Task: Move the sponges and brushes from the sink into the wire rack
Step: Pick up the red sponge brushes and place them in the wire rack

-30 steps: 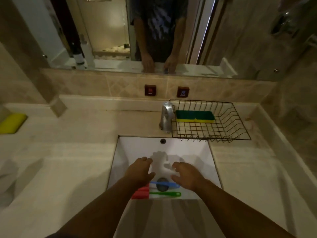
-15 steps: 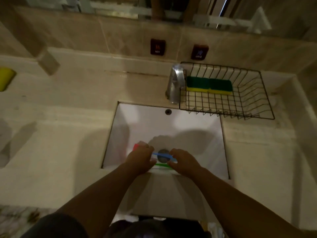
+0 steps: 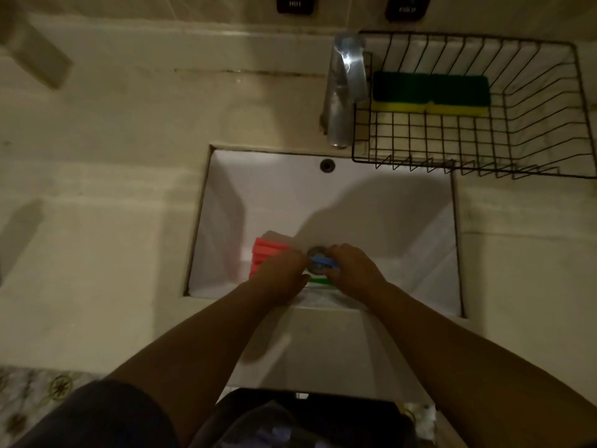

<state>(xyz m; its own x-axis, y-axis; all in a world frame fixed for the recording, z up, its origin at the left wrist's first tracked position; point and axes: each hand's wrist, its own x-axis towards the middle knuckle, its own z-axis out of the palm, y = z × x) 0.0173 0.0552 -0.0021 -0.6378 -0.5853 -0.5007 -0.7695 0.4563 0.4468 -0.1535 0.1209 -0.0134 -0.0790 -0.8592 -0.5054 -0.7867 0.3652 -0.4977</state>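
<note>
In the white sink (image 3: 371, 202), a red sponge (image 3: 266, 253) lies left of the drain. A blue brush (image 3: 323, 262) lies across the drain, and a green brush (image 3: 318, 281) lies just below it. My left hand (image 3: 281, 274) rests over the red sponge's right side, its fingertips at the blue brush's left end; its grip is hidden. My right hand (image 3: 353, 273) curls over the blue brush's right end. A black wire rack (image 3: 529, 147) stands on the counter at the back right. It holds two green-and-yellow sponges (image 3: 431, 92) side by side.
A chrome faucet (image 3: 345, 88) stands between the sink and the rack's left edge. Beige stone counter (image 3: 113, 221) spreads left of the sink and continues on its right. Two dark wall switches (image 3: 294, 4) sit above the back ledge.
Both hands have come down into the sink and closed in on the blue brush from either side. The view has tilted down and closer, dropping the mirror out of sight.
</note>
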